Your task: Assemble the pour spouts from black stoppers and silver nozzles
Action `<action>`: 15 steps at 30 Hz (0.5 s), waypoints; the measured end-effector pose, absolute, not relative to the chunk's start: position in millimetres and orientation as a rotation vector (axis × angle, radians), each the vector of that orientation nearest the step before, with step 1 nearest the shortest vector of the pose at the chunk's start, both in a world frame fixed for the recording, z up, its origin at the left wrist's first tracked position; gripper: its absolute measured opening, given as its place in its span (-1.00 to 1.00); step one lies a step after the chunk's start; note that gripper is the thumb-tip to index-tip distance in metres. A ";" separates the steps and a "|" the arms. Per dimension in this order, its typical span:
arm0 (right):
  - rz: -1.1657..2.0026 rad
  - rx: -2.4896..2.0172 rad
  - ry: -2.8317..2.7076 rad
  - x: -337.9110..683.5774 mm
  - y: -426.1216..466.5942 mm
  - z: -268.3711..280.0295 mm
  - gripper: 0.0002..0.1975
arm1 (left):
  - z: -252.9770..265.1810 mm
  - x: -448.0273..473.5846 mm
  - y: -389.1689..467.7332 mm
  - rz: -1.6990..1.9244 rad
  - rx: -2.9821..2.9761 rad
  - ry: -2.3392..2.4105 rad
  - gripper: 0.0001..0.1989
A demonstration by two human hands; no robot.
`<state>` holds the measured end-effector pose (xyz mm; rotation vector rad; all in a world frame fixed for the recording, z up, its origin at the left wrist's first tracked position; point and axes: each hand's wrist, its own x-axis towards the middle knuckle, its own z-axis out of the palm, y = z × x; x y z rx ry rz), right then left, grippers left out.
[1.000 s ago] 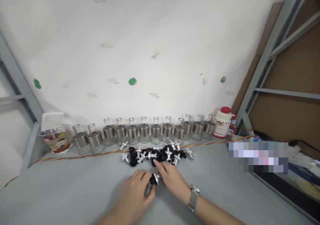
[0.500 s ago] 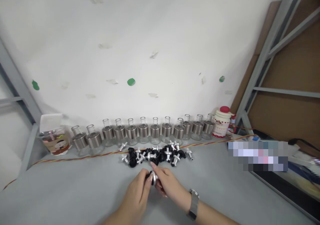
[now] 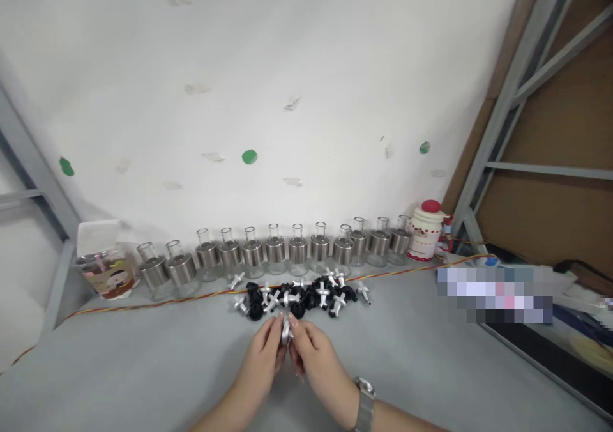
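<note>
My left hand (image 3: pixel 262 350) and my right hand (image 3: pixel 313 349) meet over the grey table, both closed on one small silver bottle spout (image 3: pixel 286 331). Its round flange shows between the thumbs, while the fingers cover most of the rest. Just beyond the fingertips lies a loose pile of silver spouts (image 3: pixel 338 303) and black caps (image 3: pixel 256 310). Behind the pile stands a row of glass bottles (image 3: pixel 297 253) with brushed metal collars and open necks.
A red and yellow twisted wire (image 3: pixel 191 296) runs across the table (image 3: pixel 119 368). A clear packaged jar (image 3: pixel 108 272) stands at the left, and a cream canister with a red knob (image 3: pixel 424 234) at the right. Metal frame posts (image 3: pixel 493 125) flank the white wall.
My hands have come closer together around the spout, turning it. The black part seen beside its flange earlier is now hidden. The camera view has shifted slightly.
</note>
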<state>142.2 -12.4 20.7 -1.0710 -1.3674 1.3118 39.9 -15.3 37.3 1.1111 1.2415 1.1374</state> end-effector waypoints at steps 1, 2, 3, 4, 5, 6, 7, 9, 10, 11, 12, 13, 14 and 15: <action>1.265 -1.077 -1.370 140.8 -13.8 21.4 -0.56 | 39.6 40.3 -14.1 1.145 1.109 1.237 -0.52; 1.214 -1.080 -1.383 139.9 -15.3 22.2 -0.57 | 41.4 40.4 -13.2 1.151 1.103 1.239 -0.53; 1.164 -1.082 -1.404 139.6 -16.9 23.1 -0.58 | 42.6 40.4 -12.6 1.156 1.095 1.245 -0.53; 1.117 -1.087 -1.427 139.8 -18.3 24.0 -0.59 | 43.4 40.5 -12.3 1.161 1.083 1.250 -0.53; 1.073 -1.093 -1.453 140.7 -19.5 24.8 -0.61 | 43.9 40.6 -12.1 1.163 1.071 1.255 -0.54; 1.027 -1.097 -1.482 142.0 -20.4 25.4 -0.63 | 44.2 40.7 -11.9 1.163 1.059 1.260 -0.54; 0.975 -1.099 -1.518 143.8 -21.0 26.0 -0.65 | 44.4 40.9 -11.7 1.160 1.052 1.262 -0.54; 0.847 -1.087 -1.615 148.5 -20.9 27.4 -0.70 | 44.5 41.2 -11.0 1.151 1.052 1.260 -0.55; 0.783 -1.073 -1.676 150.9 -20.5 28.4 -0.72 | 44.6 41.2 -10.7 1.147 1.053 1.258 -0.55; 0.727 -1.057 -1.738 153.2 -19.9 29.7 -0.73 | 44.6 41.0 -10.5 1.143 1.053 1.257 -0.54; 0.684 -1.042 -1.792 155.1 -19.3 31.1 -0.74 | 44.5 40.6 -10.8 1.138 1.047 1.255 -0.54; 0.666 -1.027 -1.831 156.5 -18.5 32.8 -0.74 | 44.3 39.7 -11.4 1.140 1.044 1.256 -0.55; 0.674 -1.021 -1.842 157.1 -17.7 34.3 -0.73 | 43.7 38.3 -12.5 1.150 1.052 1.257 -0.56; 0.714 -1.024 -1.825 157.1 -16.7 35.7 -0.72 | 42.8 36.5 -13.9 1.173 1.078 1.260 -0.57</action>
